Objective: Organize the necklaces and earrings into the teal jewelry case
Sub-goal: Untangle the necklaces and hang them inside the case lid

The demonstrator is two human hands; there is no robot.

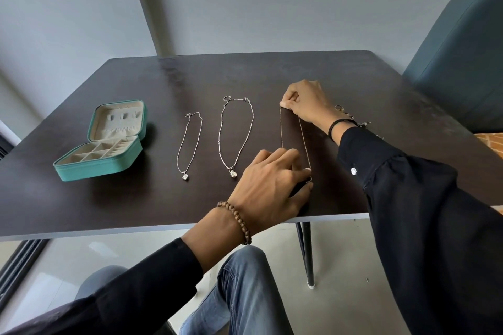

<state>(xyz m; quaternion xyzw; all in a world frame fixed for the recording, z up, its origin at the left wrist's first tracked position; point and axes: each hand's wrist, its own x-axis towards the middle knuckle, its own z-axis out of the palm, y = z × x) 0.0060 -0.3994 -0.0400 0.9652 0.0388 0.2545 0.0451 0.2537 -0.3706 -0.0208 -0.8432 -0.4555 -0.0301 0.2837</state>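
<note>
The teal jewelry case [89,168] lies open at the left of the dark table, its cream compartments showing. Two silver necklaces lie stretched out in the middle: a short one [183,144] and a longer beaded one [221,133]. A thin gold necklace [281,128] is stretched at the right. My right hand [304,99] pinches its far end. My left hand [269,185] rests on its near end by the pendant. Small earrings [343,111] lie behind my right wrist, partly hidden.
The dark table [272,73] ends close to my left wrist at its front edge. A blue chair [462,49] stands at the far right. A black table leg [307,253] drops below the front edge beside my knees.
</note>
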